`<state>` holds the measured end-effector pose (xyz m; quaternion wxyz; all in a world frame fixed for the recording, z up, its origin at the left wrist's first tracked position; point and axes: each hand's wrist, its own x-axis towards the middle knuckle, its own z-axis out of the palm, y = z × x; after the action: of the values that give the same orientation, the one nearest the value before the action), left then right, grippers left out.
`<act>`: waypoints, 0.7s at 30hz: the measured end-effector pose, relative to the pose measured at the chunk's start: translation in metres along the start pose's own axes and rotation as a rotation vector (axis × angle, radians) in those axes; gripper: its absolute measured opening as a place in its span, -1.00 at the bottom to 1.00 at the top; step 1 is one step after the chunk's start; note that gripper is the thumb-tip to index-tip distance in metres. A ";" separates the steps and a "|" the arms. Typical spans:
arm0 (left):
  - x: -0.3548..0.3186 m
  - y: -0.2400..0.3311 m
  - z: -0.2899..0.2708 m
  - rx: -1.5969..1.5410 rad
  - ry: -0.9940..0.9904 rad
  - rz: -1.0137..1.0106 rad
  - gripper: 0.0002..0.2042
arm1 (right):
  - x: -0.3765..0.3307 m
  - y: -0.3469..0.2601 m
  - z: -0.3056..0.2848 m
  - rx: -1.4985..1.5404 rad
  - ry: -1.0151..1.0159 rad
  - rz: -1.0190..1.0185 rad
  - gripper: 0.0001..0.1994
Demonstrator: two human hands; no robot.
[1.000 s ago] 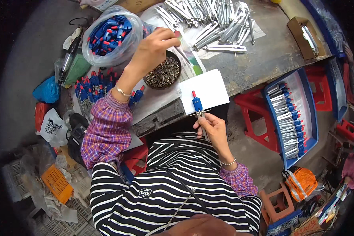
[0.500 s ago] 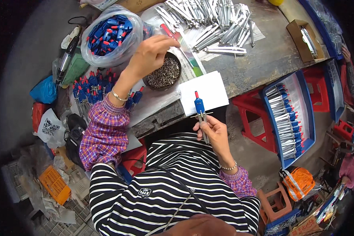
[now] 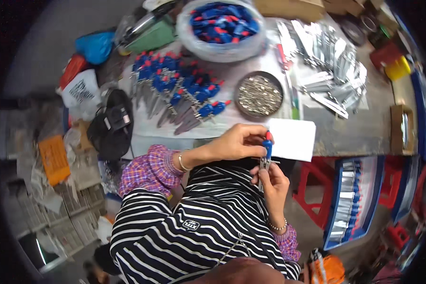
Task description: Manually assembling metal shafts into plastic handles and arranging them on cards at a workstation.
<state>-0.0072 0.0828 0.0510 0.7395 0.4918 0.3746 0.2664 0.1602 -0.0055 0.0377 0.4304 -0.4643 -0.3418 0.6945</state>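
My right hand (image 3: 275, 185) grips the metal legs of a small tool (image 3: 269, 147) with a blue plastic head and a red tip, held upright in front of my body. My left hand (image 3: 236, 143) is at the left side of the blue head, its fingers bent together in a pinch; blur hides whatever may be between them. Beyond the hands stands a round dark bowl (image 3: 238, 105) full of small metal pins or screws. A white sheet or pad (image 3: 296, 140) lies just right of the tool's head.
Left on the table lie several similar blue-headed tools (image 3: 168, 85). Behind them a clear bag (image 3: 184, 40) holds blue and red parts. A red-handled tool (image 3: 283, 57) lies near piled metal strips (image 3: 333, 61). At right, a blue tray (image 3: 333, 244) of tools stands by a red stool (image 3: 310, 191).
My left hand has come from beside the bowl back toward me, to the tool's blue head. The right hand still grips the tool. The whole view has shifted and turned.
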 end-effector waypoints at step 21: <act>-0.104 0.039 -0.206 0.881 0.657 -0.010 -0.73 | 0.012 0.015 0.003 -0.204 -0.119 0.052 -0.78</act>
<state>-0.2366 0.1264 0.0687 0.3091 0.6441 0.6642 0.2202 0.1508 -0.0004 0.0209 0.3419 -0.4724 -0.4234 0.6933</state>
